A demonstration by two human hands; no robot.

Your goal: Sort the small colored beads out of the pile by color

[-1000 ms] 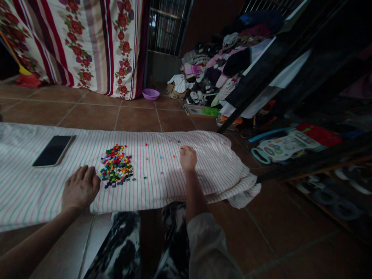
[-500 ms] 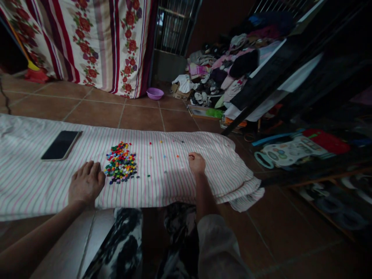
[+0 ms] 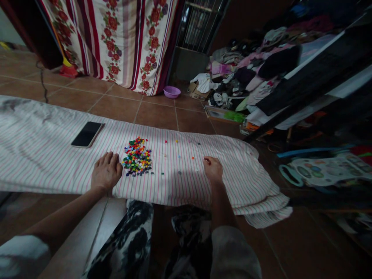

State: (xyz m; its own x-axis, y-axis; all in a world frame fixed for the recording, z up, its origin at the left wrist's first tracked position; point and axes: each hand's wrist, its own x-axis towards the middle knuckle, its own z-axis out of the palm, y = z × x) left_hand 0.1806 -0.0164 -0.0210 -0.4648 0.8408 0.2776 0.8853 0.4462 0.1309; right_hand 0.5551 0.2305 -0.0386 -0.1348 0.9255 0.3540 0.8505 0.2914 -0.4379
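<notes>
My left hand (image 3: 107,170) lies flat on the striped cloth (image 3: 69,166), palm down, just left of a heap of small coloured cubes (image 3: 136,158). To the right of that heap, single cubes are set out apart in loose rows, among them a red cube (image 3: 166,141), a light blue cube (image 3: 179,156) and an orange cube (image 3: 193,157). My right hand (image 3: 213,168) rests on the cloth right of the orange cube, thumb and fingertips pinched together. Whatever may be between those fingertips is too small to make out.
A phone (image 3: 87,134) lies on the cloth behind my left hand. Beyond the cloth are a tiled floor, a purple basin (image 3: 172,92), a flowered curtain (image 3: 124,42) and a pile of clothes (image 3: 255,66). A dark slanted post (image 3: 270,123) stands at the right.
The camera has turned left, so the whole scene sits further right in view. Against the cloth and cubes, both hands look nearly unmoved.
</notes>
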